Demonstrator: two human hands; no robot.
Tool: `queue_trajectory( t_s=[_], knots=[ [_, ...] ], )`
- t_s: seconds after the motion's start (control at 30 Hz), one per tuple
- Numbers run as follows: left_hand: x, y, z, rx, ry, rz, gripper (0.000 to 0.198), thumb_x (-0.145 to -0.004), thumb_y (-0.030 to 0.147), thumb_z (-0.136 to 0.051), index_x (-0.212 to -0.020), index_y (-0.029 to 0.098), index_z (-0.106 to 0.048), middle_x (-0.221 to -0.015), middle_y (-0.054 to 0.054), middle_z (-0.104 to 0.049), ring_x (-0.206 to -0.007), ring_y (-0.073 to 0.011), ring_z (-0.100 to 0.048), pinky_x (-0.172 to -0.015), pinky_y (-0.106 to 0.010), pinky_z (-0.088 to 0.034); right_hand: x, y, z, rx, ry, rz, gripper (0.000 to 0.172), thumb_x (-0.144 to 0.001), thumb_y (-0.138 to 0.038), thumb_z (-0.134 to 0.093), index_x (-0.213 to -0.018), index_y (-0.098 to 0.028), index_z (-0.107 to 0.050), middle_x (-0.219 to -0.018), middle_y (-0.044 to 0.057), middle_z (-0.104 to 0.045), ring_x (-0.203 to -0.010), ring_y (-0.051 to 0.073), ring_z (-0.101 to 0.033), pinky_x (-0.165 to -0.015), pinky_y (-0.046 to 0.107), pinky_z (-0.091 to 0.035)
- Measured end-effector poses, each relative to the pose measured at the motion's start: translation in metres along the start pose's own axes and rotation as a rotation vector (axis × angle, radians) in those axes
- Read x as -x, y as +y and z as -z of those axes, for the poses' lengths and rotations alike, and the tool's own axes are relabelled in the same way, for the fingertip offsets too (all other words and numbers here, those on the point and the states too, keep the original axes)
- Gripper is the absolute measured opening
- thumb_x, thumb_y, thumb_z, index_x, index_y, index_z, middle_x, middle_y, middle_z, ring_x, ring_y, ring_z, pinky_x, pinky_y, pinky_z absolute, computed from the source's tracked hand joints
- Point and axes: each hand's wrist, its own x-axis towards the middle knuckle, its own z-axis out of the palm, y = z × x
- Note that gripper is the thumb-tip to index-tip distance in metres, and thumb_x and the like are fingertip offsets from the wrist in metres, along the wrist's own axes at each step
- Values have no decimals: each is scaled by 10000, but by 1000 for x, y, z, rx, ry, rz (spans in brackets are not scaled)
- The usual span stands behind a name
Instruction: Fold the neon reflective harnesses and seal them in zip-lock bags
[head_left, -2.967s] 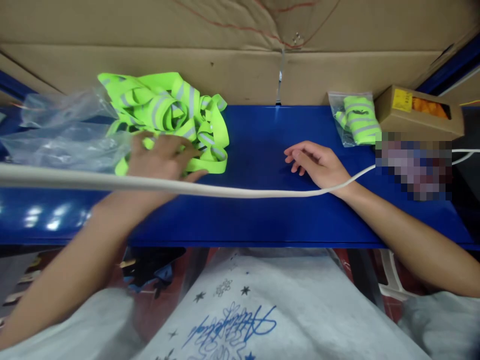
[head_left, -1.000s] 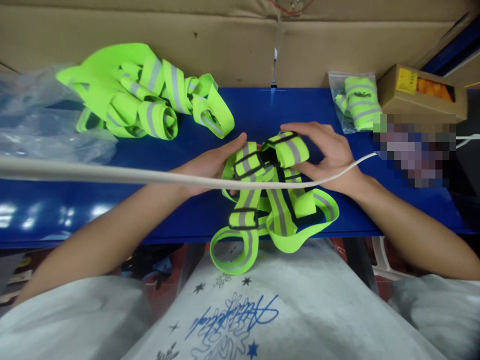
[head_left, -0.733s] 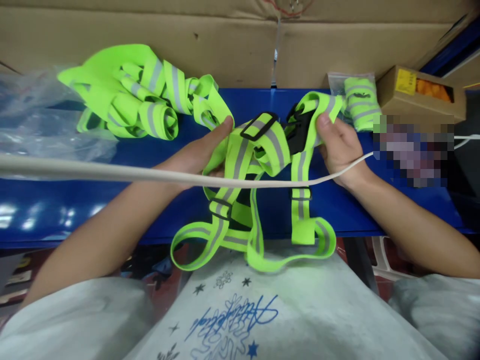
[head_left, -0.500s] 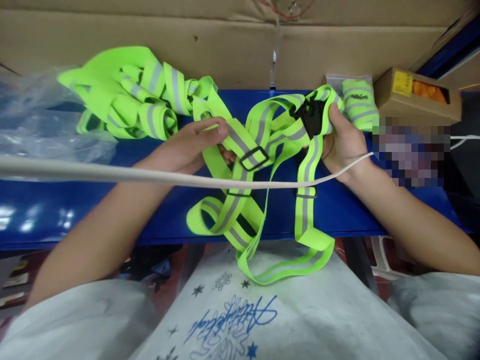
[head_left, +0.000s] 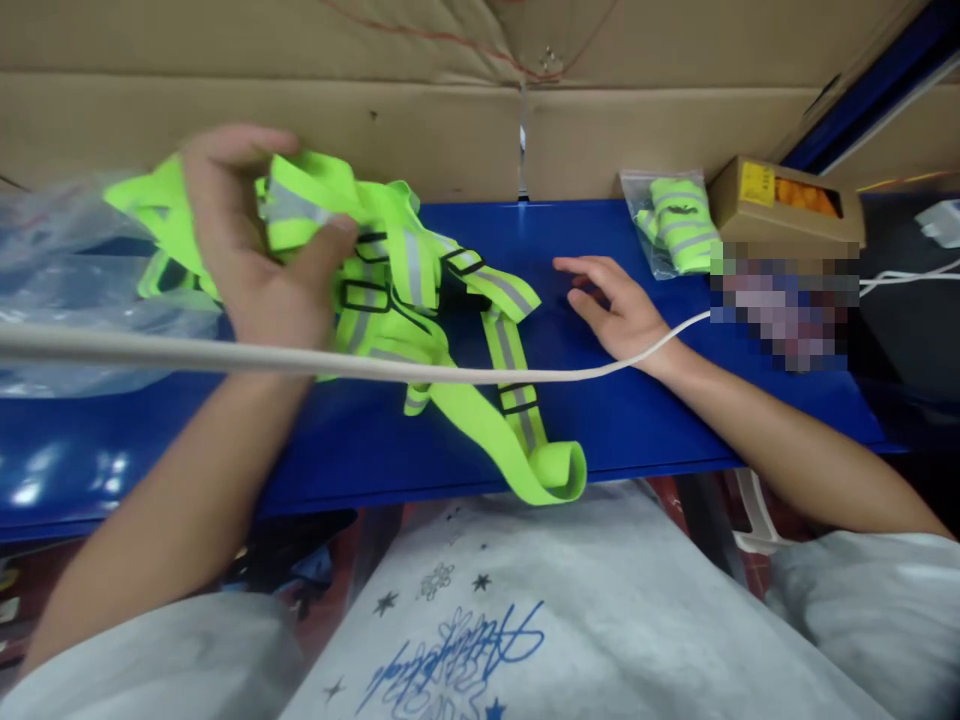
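Note:
Neon-yellow reflective strap vest (head_left: 412, 265), with grey stripes and black buckles, lies bunched on the left half of the blue table. My left hand (head_left: 262, 250) curls around its upper left part, thumb over the webbing and fingers behind it. Some of the fingers are hidden by the cloth. Loose straps trail to the right, and one loop hangs at the front edge. My right hand (head_left: 619, 305) holds nothing; its fingers are apart above the table, right of the straps. More neon webbing (head_left: 150, 200) lies behind and left of my left hand.
A white cable (head_left: 450, 374) crosses the view in front of both forearms. Clear plastic bags (head_left: 112, 300) lie at left. A bagged neon roll (head_left: 679, 225) and a cardboard box (head_left: 787, 215) stand at back right. Cardboard (head_left: 420, 130) lines the back of the blue table (head_left: 630, 420).
The strap vest has shifted left and become bunched with my left hand, which moved left and up. My right hand has let go of the vest and opened.

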Motion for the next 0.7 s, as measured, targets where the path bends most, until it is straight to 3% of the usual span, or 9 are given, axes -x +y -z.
queue_trajectory(
  t_s=[0.1,0.2,0.3,0.37,0.4,0.47,0.53,0.6,0.7],
  knots=[
    [14,18,-20,112,50,-145,525,-796,468,-954,-1169,244,-660,-1193,2,-622,-1190,-204,-563,-1137,-399,-456,3,-7,-2,21,-60,72,587,-1018,-513,-634,-1522,-215,-589,-1499,164,-615,-1254,292,-671,-1091,497,-570],
    [31,33,-33,307,-233,-122,450,-818,290,-937,-1203,327,-705,-1202,-10,-670,-1120,-198,-631,-1023,-377,-517,8,-19,-6,25,-174,140,848,-929,-586,-761,-1642,-248,-452,-1629,170,-516,-1491,359,-525,-1253,576,-425],
    [44,48,-34,355,-654,-82,506,-873,247,-875,-1334,371,-710,-1306,-51,-711,-1164,-240,-693,-948,-373,-571,14,-23,-10,70,-222,111,1084,-858,-560,-844,-1734,-287,-266,-1737,171,-379,-1604,393,-389,-1289,633,-345],
    [49,56,-30,358,-880,-3,550,-937,257,-807,-1450,389,-663,-1304,-71,-744,-1150,-254,-732,-878,-361,-603,14,-21,-12,105,-209,109,983,-896,-476,-805,-1717,-281,-301,-1714,176,-414,-1580,383,-428,-1261,628,-380],
    [49,59,-28,379,-921,54,547,-969,264,-771,-1483,398,-640,-1255,-65,-769,-1100,-248,-754,-837,-354,-613,13,-19,-11,112,-196,125,867,-919,-447,-772,-1671,-257,-386,-1666,183,-476,-1540,372,-478,-1240,604,-412],
    [47,60,-24,427,-826,157,464,-1008,289,-723,-1453,406,-660,-1100,-33,-804,-970,-225,-775,-787,-357,-620,9,-13,-9,110,-152,154,571,-971,-446,-698,-1479,-210,-588,-1499,180,-620,-1407,338,-593,-1176,530,-484],
    [41,52,-21,393,-598,186,311,-995,349,-747,-1304,390,-745,-1012,-7,-807,-913,-220,-762,-817,-402,-628,5,-10,-6,96,-110,123,412,-1000,-535,-655,-1233,-196,-688,-1250,143,-722,-1198,306,-682,-1069,469,-548],
    [32,37,-19,284,-366,140,249,-926,425,-823,-1166,372,-783,-1037,6,-803,-957,-237,-740,-904,-469,-617,1,-9,-3,36,-75,28,477,-993,-667,-630,-1099,-206,-691,-1055,93,-738,-1027,277,-703,-973,440,-581],
    [20,9,-21,179,-237,88,600,-693,466,-996,-1225,382,-730,-1258,20,-746,-1096,-272,-694,-952,-495,-589,-3,-10,-5,-171,-44,-108,647,-942,-824,-598,-1139,-216,-702,-1081,77,-753,-1080,283,-712,-1001,450,-595]
  ],
)
